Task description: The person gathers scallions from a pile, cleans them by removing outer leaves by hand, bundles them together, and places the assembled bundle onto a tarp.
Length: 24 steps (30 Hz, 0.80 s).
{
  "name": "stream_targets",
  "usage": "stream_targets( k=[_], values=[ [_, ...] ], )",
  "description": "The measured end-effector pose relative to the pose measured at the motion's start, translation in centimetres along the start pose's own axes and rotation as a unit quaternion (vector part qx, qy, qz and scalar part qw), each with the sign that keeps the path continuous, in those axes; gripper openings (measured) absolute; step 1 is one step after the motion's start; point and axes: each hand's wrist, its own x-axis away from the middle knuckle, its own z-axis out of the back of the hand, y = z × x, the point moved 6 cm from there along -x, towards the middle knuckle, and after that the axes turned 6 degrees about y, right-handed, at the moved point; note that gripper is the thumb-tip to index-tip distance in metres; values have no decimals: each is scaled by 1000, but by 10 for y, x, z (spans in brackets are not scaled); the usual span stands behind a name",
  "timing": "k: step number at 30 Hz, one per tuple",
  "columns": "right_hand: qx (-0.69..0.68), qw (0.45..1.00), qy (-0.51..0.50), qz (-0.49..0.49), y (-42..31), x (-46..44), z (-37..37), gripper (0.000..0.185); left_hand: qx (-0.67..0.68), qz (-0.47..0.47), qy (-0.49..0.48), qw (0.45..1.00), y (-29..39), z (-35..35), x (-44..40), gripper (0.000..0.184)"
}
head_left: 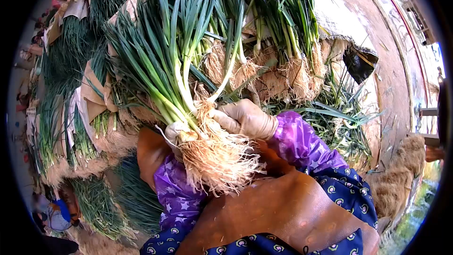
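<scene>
A thick bunch of green garlic (165, 87) is in front of me, with long flat leaves, pale stems and a shaggy mass of tan roots (217, 163) hanging towards my lap. My left hand (174, 133), in a light glove, wraps round the lower stems and is partly hidden by the roots. From the right, my gloved right hand (246, 119) pinches the base of a stalk at the bunch's edge, its fingers closed just above the roots. Purple star-patterned sleeves (304, 137) cover both forearms.
More rooted bundles (288, 33) lie behind the bunch, with stacked ones (71, 127) to the left. Loose leaves (339, 123) are heaped at right beside a white sack (337, 12). A brown apron (278, 212) covers my lap. Cut roots (401, 174) form a pile at far right.
</scene>
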Motion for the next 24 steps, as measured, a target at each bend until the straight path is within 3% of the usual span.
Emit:
stream_targets(
  k=[2, 4, 6, 7, 8, 10, 11, 12, 14, 16, 18, 20, 21, 22, 23, 24],
  values=[
    [-122, 982, -96, 111, -19, 15, -4, 45, 5, -4, 1, 1000, 3, -1, 1, 40],
    [-205, 936, -284, -30, -26, 53, -20, 51, 1, -8, 5, 1000, 5, -3, 2, 40],
    [-204, 900, -357, -144, -13, 80, 0, 55, -2, -14, 4, 1000, 8, -5, 4, 40],
    [15, 905, -360, -225, 30, 99, 7, 55, -5, -14, 4, 1000, 7, -2, 6, 40],
    [233, 863, -340, -293, 72, 116, 20, 56, -3, -16, 3, 1000, 8, -1, 6, 40],
    [461, 787, -240, -331, 88, 127, 55, 44, -8, -9, 3, 1000, 4, 2, 8, 41],
    [390, 885, -134, -218, 83, 110, 55, 44, -14, -3, 2, 1000, 2, 0, 9, 41],
    [304, 948, -22, -98, 69, 93, 59, 44, -18, 6, 2, 1000, -3, -3, 10, 41],
    [-5, 970, 112, -216, 37, 38, 62, 42, -30, 21, 0, 999, -13, -12, 14, 41],
    [-224, 945, 103, -214, 40, -9, 38, 35, -37, 33, 2, 999, -26, -17, 18, 41],
    [4, 988, 142, -60, 24, -39, 23, 24, -43, 34, 9, 998, -30, -20, 23, 41],
    [170, 979, 107, 29, 13, -38, 12, 14, -45, 29, 10, 999, -26, -20, 22, 41],
    [149, 988, 40, 2, 14, -41, 11, 12, -42, 25, 9, 999, -23, -19, 23, 42],
    [188, 980, 60, -27, 25, -45, 22, 14, -40, 22, 7, 999, -19, -18, 21, 42],
    [250, 943, 220, 17, 36, -48, 49, 18, -39, 22, 3, 999, -16, -17, 21, 42],
    [246, 927, 276, -65, 46, -57, 80, 27, -36, 20, 3, 999, -15, -14, 19, 42]
  ],
)
